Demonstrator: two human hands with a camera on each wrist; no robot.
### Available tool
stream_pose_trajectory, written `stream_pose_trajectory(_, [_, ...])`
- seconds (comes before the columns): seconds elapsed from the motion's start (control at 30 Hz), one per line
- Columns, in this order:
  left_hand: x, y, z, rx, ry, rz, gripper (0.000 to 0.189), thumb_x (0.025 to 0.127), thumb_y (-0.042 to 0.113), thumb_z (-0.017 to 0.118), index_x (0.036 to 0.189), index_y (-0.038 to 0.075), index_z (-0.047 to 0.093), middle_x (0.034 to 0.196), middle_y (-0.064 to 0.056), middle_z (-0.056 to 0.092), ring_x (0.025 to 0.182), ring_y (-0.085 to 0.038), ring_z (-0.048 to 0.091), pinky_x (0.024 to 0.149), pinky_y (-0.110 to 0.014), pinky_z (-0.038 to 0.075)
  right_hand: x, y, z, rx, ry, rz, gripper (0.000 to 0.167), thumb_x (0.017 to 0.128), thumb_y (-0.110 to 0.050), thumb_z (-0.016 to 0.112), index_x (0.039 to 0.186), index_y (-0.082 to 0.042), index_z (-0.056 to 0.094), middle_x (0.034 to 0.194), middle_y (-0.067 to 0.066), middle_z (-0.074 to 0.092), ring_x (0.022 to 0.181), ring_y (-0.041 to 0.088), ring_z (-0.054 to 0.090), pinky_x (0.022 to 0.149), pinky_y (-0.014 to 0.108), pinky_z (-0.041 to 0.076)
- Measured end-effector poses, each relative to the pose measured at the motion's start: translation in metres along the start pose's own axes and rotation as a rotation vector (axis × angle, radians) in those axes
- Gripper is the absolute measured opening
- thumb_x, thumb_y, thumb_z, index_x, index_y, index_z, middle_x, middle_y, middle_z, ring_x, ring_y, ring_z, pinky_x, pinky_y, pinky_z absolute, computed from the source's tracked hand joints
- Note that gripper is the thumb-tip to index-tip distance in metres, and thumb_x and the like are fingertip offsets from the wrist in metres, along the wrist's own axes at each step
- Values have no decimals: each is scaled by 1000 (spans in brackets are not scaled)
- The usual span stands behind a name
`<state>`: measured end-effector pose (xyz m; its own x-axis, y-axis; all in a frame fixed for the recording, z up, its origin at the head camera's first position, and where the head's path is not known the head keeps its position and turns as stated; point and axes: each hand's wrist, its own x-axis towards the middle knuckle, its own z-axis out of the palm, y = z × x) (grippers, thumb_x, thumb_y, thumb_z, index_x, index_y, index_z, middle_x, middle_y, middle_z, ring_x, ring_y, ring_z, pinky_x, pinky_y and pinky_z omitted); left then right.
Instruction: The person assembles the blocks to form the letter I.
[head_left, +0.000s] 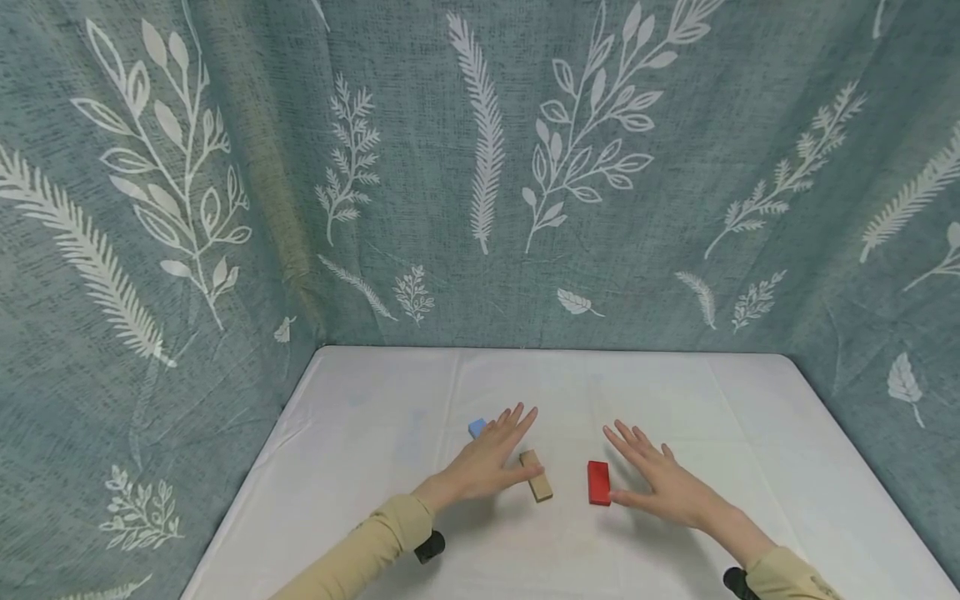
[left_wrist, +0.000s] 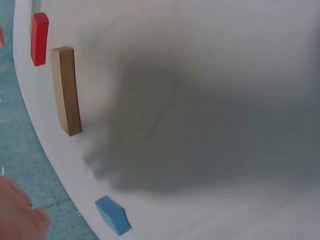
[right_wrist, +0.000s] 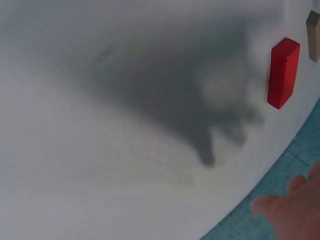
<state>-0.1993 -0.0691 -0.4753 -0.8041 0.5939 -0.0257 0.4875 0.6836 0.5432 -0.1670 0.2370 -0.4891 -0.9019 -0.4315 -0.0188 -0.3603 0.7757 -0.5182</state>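
Observation:
Three blocks lie on a white-covered table: a red block [head_left: 598,483], a plain wooden block [head_left: 542,487] and a blue block [head_left: 476,427]. My left hand [head_left: 480,465] hovers over the table with its fingers spread, hiding part of the blue block; its thumb overlaps the wooden block in the head view. Fingers straight, my right hand [head_left: 671,487] hangs just right of the red block. Neither hand holds anything, and their shadows fall on the cloth below. In the left wrist view, the wooden block [left_wrist: 66,92] stands between red and blue.
A white cloth covers the table [head_left: 375,400], whose far corners are rounded. Behind it and at both sides hangs a teal curtain [head_left: 420,167] with white leaf prints. A small black device [head_left: 430,547] sits under the left wrist, another [head_left: 738,582] at the right.

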Motion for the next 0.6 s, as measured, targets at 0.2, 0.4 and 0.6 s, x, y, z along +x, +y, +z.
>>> stream_pose_trajectory(0.2, [-1,2,11,-87,-17,-29,83,92,57,48,154,21,8,161,-8,9,148,-31,11,122,-49,15,0,0,5,86,-32,42,89,83,-54,64,153,-28,16,159,7,19,145,39,18,113,65,21])
stream_pose_trajectory(0.4, [-1,2,22,-161,-22,-56,84,90,56,52,154,18,11,160,-9,12,148,-30,11,122,-49,15,2,1,11,146,-39,96,91,83,-52,65,153,-21,17,157,11,25,140,38,30,109,60,35])
stream_pose_trajectory(0.6, [-2,2,30,-196,-23,-109,85,89,55,55,153,17,14,160,-10,15,147,-31,16,119,-52,21,3,2,17,162,-8,120,89,82,-48,68,151,-12,24,151,18,35,136,41,37,106,59,38])
